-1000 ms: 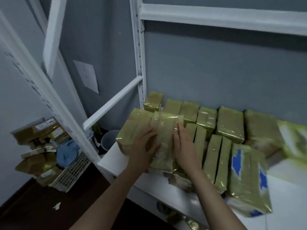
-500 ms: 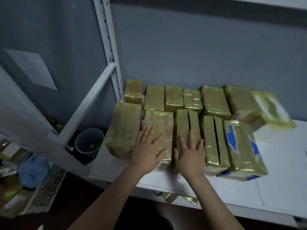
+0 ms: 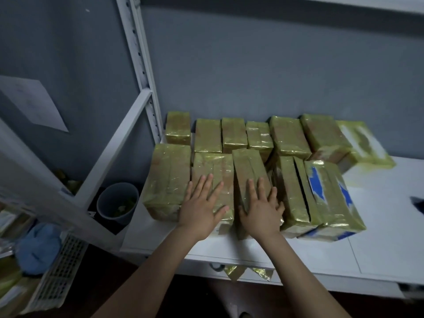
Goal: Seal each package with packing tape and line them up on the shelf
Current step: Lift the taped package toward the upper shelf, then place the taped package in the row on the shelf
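Note:
Several packages wrapped in shiny yellow-green tape stand in two rows on the white shelf (image 3: pixel 378 249). My left hand (image 3: pixel 200 208) lies flat with spread fingers on a front-row package (image 3: pixel 214 171). My right hand (image 3: pixel 260 210) lies flat on the narrower package (image 3: pixel 249 166) beside it. To the left stands a wider package (image 3: pixel 168 180). Right of my hands are two thin packages (image 3: pixel 294 193) and one with blue markings (image 3: pixel 330 196). The back row (image 3: pixel 259 136) stands against the grey wall.
A white upright post (image 3: pixel 140 72) and a slanted brace (image 3: pixel 114 143) frame the shelf's left end. Below left sit a grey bucket (image 3: pixel 117 200), a white basket (image 3: pixel 59 271) and blue cloth (image 3: pixel 37 249). Taped corners (image 3: pixel 236 270) poke out beneath the shelf edge.
My hands went from gripping a package and setting it into the front row to lying flat on two packages. The view tilted down and to the right.

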